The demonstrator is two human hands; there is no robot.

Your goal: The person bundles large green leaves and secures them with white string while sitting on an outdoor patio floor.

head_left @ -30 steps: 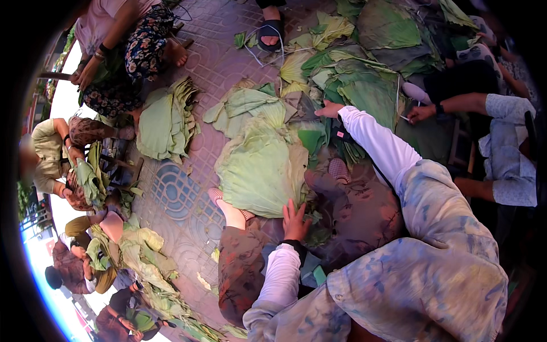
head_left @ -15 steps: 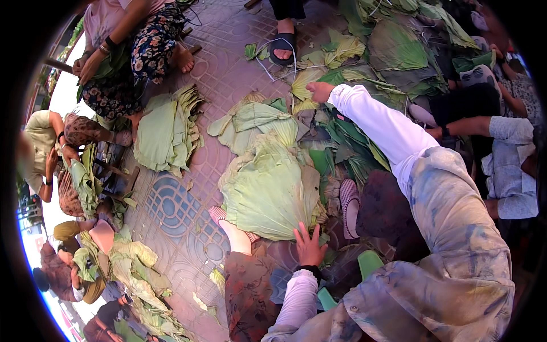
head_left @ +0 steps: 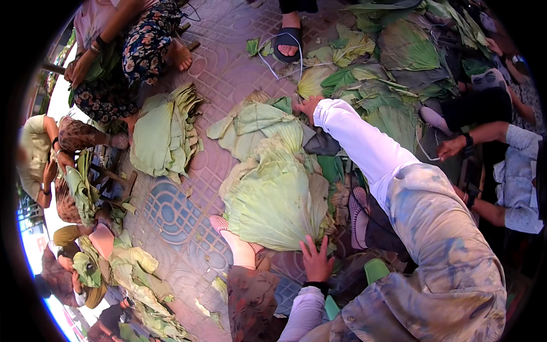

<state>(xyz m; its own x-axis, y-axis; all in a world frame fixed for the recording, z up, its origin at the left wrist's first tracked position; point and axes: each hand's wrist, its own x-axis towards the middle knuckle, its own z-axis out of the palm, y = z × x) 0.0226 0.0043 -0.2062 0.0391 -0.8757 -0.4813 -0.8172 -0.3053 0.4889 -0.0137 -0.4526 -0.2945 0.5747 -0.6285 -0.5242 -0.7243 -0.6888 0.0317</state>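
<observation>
A broad stack of large, pale green flattened leaves (head_left: 273, 199) lies on the paving in front of me. My left hand (head_left: 317, 263), fingers spread, rests at the stack's near edge and holds nothing. My right arm stretches far forward in a white sleeve. At its end, my right hand (head_left: 308, 108) reaches down by the far edge of another layer of pale leaves (head_left: 259, 128); its fingers are small and blurred, and whether they grip a leaf cannot be made out. Darker leaves (head_left: 322, 142) show beside my right forearm.
A separate leaf stack (head_left: 162, 137) stands to the left. More leaves (head_left: 407, 48) and white cord (head_left: 273, 68) lie at the far side. Several seated people surround me, one in floral trousers (head_left: 149, 48). A green stool edge (head_left: 376, 270) shows near my lap.
My right hand has come nearer and slightly left, lower over the leaves. My left hand stays spread by the stack. At right, a co-worker's hand has come into view holding a cord.
</observation>
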